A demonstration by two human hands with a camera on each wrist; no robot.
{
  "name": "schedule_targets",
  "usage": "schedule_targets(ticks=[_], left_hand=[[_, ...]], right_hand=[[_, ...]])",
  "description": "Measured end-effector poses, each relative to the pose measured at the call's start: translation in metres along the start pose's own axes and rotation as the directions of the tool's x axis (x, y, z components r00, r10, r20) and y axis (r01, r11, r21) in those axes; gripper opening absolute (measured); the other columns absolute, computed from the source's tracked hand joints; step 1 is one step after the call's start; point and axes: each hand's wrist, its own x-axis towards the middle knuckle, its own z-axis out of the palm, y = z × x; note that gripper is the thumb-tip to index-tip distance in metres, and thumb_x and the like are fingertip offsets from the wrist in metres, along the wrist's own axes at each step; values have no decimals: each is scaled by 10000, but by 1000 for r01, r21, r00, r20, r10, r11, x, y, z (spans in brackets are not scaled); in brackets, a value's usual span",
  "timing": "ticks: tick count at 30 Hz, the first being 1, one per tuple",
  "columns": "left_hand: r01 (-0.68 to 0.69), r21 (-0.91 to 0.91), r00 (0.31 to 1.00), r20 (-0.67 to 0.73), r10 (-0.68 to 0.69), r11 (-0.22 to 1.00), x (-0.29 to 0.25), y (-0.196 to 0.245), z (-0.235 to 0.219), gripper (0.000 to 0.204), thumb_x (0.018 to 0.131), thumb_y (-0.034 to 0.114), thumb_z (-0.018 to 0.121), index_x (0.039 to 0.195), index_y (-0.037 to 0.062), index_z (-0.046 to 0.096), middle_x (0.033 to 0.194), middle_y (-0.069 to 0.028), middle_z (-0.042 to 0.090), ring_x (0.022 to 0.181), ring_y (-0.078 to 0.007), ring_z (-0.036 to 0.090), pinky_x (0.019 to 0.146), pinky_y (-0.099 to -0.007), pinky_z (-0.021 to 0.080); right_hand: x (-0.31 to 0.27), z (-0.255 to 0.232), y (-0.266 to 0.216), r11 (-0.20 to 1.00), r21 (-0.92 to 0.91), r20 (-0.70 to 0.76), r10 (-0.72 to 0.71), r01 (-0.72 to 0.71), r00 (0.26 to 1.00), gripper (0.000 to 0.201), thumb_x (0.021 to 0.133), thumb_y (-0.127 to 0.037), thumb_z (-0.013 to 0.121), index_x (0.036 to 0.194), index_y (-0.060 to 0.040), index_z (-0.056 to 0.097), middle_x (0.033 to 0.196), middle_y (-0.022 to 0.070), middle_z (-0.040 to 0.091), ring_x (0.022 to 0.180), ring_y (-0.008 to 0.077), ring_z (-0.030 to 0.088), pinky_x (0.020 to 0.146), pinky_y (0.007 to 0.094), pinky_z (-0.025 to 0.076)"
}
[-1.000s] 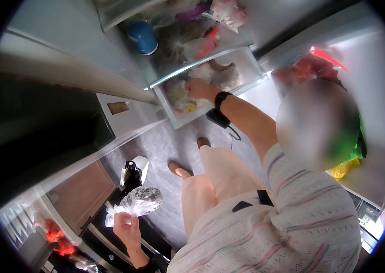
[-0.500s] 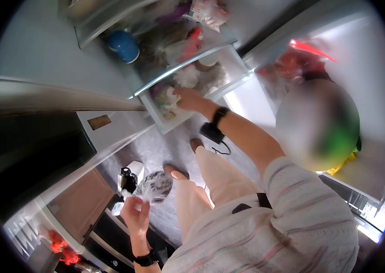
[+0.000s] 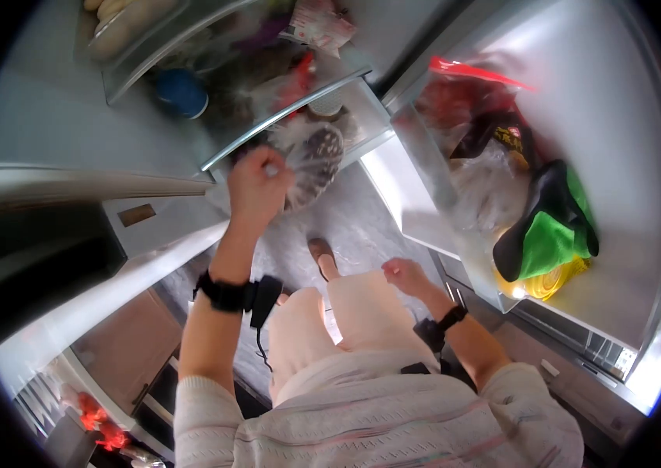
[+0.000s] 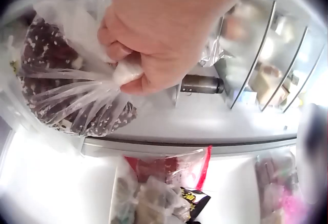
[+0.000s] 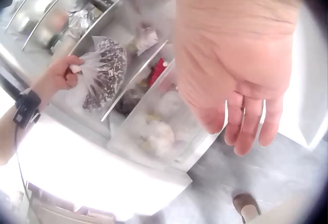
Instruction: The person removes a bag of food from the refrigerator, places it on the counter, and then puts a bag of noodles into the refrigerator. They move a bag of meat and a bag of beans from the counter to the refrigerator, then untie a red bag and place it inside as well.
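Observation:
My left hand [image 3: 256, 191] pinches the gathered neck of a clear plastic bag [image 3: 316, 160]. In the left wrist view the bag's contents [image 4: 48, 52] are dark with scattered white, seed-like specks. From the head, the bag overlaps the pulled-out clear freezer drawer [image 3: 366, 125]. The right wrist view shows this drawer [image 5: 115, 137] with bagged food inside. My right hand [image 3: 408, 277] is held above the floor, near my leg. Its fingers [image 5: 246, 137] hang loosely bent, and nothing is in them.
On the right, the open door holds a red-edged bag [image 3: 455, 93], a green and black bag [image 3: 553, 234] and a yellow package [image 3: 557, 279]. A blue container [image 3: 182, 92] stands behind the drawer front. Another drawer [image 3: 143, 58] juts out at upper left.
My left hand has carried the bag from low on the left up to the drawer. My right hand has come out of the drawer and drawn back toward my body.

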Motion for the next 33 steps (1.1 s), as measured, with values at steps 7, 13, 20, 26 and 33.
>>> schedule_targets(ticks=[7,13,20,26,33], left_hand=[[200,119,963,161,-217,973,80,-22,86,172,590,209,627,719,97,634,755,-104,633,755,-289,605,672,-348,469],[195,139,976,71,-206,971,95,-62,145,199,543,194,660,702,76,641,639,-86,622,625,-227,601,577,-317,453],[560,-589,813,257,-522,583,95,-88,162,120,633,92,640,625,76,521,512,-30,445,403,-140,412,375,-302,300],[628,-773,664,474,-578,89,103,-121,162,50,709,105,586,701,89,539,581,-41,441,380,-125,329,367,-259,253],[-260,-79,950,-201,240,962,122,-244,266,175,792,161,497,791,-3,435,637,-65,449,394,-131,315,416,-267,287]], right_hand=[[-41,6,49,972,148,42,178,-183,983,189,757,-169,573,912,-80,634,801,121,645,761,260,624,684,333,489],[-60,11,80,916,253,76,302,-311,950,216,760,-166,601,944,-57,630,814,103,655,762,204,630,694,309,492],[-60,13,80,908,246,115,319,-338,941,214,766,-156,599,949,-50,627,830,97,656,764,197,629,699,302,492],[-58,13,77,905,263,136,307,-333,942,215,766,-156,606,954,-54,628,837,92,659,773,184,629,704,296,492],[-65,23,89,860,272,204,387,-432,899,218,771,-142,609,967,-49,629,834,90,660,758,165,631,695,284,492]])
